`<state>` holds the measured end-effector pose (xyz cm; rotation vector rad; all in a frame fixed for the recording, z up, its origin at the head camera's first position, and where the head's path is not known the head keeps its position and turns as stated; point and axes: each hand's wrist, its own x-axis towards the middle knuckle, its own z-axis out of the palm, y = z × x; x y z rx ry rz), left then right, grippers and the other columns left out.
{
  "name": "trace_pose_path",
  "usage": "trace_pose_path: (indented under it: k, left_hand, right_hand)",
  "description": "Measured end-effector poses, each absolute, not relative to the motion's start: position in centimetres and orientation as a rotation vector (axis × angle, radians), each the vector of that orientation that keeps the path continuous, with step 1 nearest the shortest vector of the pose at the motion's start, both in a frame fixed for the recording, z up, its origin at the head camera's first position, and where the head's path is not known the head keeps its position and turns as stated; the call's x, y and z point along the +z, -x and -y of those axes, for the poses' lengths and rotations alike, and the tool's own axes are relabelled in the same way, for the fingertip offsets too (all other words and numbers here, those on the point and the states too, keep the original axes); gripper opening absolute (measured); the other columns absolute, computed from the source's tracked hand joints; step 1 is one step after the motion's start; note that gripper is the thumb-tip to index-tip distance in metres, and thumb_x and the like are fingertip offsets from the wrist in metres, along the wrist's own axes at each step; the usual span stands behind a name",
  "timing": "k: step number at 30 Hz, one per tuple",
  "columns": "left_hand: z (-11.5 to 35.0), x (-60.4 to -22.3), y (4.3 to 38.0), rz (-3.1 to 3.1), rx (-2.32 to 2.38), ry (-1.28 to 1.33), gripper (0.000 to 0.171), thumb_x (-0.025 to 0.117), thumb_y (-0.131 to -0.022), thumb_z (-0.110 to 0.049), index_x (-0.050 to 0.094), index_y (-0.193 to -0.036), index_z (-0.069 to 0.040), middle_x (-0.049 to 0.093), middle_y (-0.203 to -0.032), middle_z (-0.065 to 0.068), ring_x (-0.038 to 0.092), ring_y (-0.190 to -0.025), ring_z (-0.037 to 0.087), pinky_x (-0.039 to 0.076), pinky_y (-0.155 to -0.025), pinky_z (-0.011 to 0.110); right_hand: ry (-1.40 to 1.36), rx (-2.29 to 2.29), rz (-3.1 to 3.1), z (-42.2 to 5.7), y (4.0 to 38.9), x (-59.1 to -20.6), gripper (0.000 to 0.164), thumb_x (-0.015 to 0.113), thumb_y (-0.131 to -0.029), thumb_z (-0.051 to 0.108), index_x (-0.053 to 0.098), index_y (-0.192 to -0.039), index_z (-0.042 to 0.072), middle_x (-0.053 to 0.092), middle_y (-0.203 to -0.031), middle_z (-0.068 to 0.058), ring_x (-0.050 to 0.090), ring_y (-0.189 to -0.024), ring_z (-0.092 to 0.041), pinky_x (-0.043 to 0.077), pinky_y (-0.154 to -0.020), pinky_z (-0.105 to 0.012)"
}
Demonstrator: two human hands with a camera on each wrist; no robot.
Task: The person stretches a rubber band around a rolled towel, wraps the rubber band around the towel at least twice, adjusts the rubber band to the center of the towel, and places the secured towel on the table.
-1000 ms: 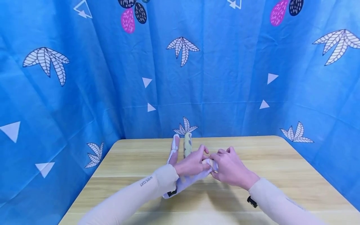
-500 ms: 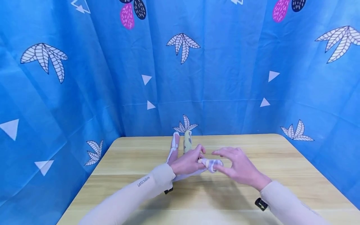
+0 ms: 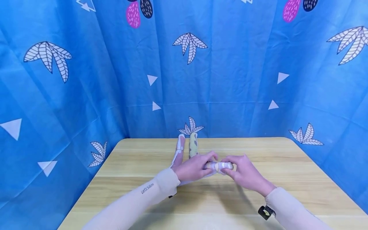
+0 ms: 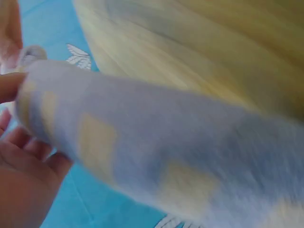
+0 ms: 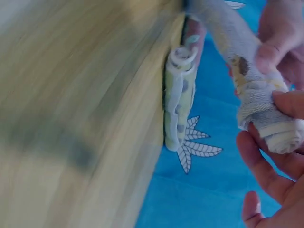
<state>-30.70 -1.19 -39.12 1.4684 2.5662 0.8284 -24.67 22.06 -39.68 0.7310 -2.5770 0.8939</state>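
A rolled-up towel (image 3: 212, 165), pale lilac with yellowish patches, is held above the table by both hands. My left hand (image 3: 192, 168) grips the roll along its body, thumb on the near side. At the roll's right end, my right hand (image 3: 248, 174) pinches it between thumb and fingers. The right wrist view shows that end of the towel (image 5: 228, 42) with a cuff-like fold turned over it, my right hand (image 5: 280, 190) around it. In the left wrist view the towel (image 4: 142, 128) stretches across the picture, with my left hand (image 4: 28, 175) at its far end.
Two more rolled towels lie side by side on the wooden table (image 3: 138, 159) beyond my left hand: a pink and white roll (image 3: 179, 151) and a green patterned roll (image 3: 193, 145). A blue patterned curtain (image 3: 230, 80) surrounds the table's back and sides.
Both hands worked close together at the towel's end; then my right hand loosened and moved right. Now it pinches the end again, and the roll looks straighter and level.
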Motion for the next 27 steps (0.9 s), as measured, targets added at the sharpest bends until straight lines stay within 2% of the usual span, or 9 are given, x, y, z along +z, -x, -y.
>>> trace_pose_path:
  k: [2, 6, 9, 12, 14, 16, 20, 23, 27]
  left_hand:
    - [1.5, -39.2, 30.5, -2.624, 0.692, -1.573, 0.044, 0.064, -0.100, -0.023, 0.048, -0.139, -0.031, 0.070, -0.117, -0.009, 0.061, -0.080, 0.000, 0.051, -0.075, 0.015]
    - [1.9, -39.4, 30.2, -2.726, 0.494, -1.725, 0.053, 0.064, -0.099, -0.023, 0.046, -0.148, -0.034, 0.061, -0.140, -0.010, 0.066, -0.104, 0.003, 0.051, -0.090, 0.017]
    - [2.0, -39.5, 30.2, -2.786, 0.400, -1.846, 0.052, 0.065, -0.099, -0.023, 0.047, -0.146, -0.034, 0.063, -0.137, -0.009, 0.067, -0.112, 0.007, 0.051, -0.095, 0.020]
    - [2.2, -39.7, 30.2, -2.845, 0.224, -2.017, 0.054, 0.065, -0.099, -0.022, 0.045, -0.147, -0.035, 0.071, -0.112, -0.007, 0.067, -0.090, 0.006, 0.053, -0.081, 0.016]
    - [2.2, -39.8, 30.2, -2.874, 0.059, -2.139, 0.060, 0.066, -0.098, -0.020, 0.041, -0.150, -0.035, 0.068, -0.093, -0.007, 0.060, -0.074, 0.005, 0.049, -0.070, 0.015]
    - [2.2, -39.8, 30.2, -2.883, -0.075, -2.234, 0.063, 0.066, -0.097, -0.018, 0.039, -0.152, -0.034, 0.062, -0.082, -0.007, 0.052, -0.066, 0.006, 0.043, -0.063, 0.016]
    - [1.9, -39.9, 30.2, -2.876, -0.219, -2.319, 0.052, 0.067, -0.096, -0.015, 0.048, -0.143, -0.028, 0.065, -0.085, -0.007, 0.055, -0.068, 0.006, 0.046, -0.066, 0.016]
    - [1.6, -39.8, 30.0, -2.879, -0.351, -2.314, 0.042, 0.068, -0.095, -0.020, 0.055, -0.135, -0.025, 0.069, -0.091, -0.006, 0.060, -0.071, 0.006, 0.050, -0.068, 0.015]
    - [1.3, -39.8, 29.8, -2.883, -0.485, -2.289, 0.036, 0.070, -0.092, -0.030, 0.058, -0.126, -0.025, 0.070, -0.094, -0.006, 0.061, -0.071, 0.005, 0.051, -0.064, 0.014]
  right_hand:
    - [-0.713, 1.037, 2.617, -22.1, 24.7, -39.7, 0.016, 0.077, -0.087, 0.013, 0.073, -0.102, 0.019, 0.073, -0.091, 0.010, 0.059, -0.068, -0.005, 0.053, -0.072, -0.028]
    - [-0.666, 1.219, 2.668, -22.2, 24.8, -39.4, 0.012, 0.073, -0.089, 0.015, 0.073, -0.101, 0.016, 0.073, -0.091, 0.005, 0.063, -0.077, -0.012, 0.054, -0.069, -0.027]
    - [-0.627, 1.351, 2.674, -22.3, 24.9, -39.2, 0.013, 0.072, -0.089, 0.012, 0.073, -0.102, 0.010, 0.073, -0.093, -0.002, 0.065, -0.081, -0.016, 0.055, -0.070, -0.027]
    - [-0.601, 1.453, 2.690, -22.4, 25.1, -38.9, 0.014, 0.072, -0.089, 0.011, 0.073, -0.102, 0.005, 0.072, -0.093, -0.007, 0.066, -0.082, -0.021, 0.055, -0.071, -0.028]
    - [-0.585, 1.480, 2.709, -22.5, 25.2, -38.7, 0.013, 0.072, -0.089, 0.012, 0.072, -0.100, 0.005, 0.072, -0.091, -0.008, 0.066, -0.082, -0.024, 0.055, -0.072, -0.029]
    - [-0.572, 1.480, 2.728, -22.5, 25.3, -38.7, 0.012, 0.073, -0.089, 0.013, 0.073, -0.098, 0.006, 0.071, -0.090, -0.007, 0.065, -0.082, -0.024, 0.054, -0.073, -0.032]
    - [-0.537, 1.485, 2.747, -22.6, 25.6, -38.8, 0.008, 0.073, -0.087, 0.011, 0.073, -0.095, 0.008, 0.071, -0.089, -0.006, 0.063, -0.082, -0.024, 0.052, -0.073, -0.034]
    - [-0.522, 1.490, 2.763, -22.5, 25.7, -39.1, 0.007, 0.073, -0.087, 0.011, 0.072, -0.094, 0.008, 0.071, -0.088, -0.006, 0.062, -0.082, -0.023, 0.050, -0.074, -0.035]
    - [-0.523, 1.511, 2.788, -22.4, 25.7, -39.1, 0.008, 0.073, -0.088, 0.013, 0.073, -0.094, 0.007, 0.071, -0.087, -0.006, 0.062, -0.082, -0.024, 0.048, -0.076, -0.037]
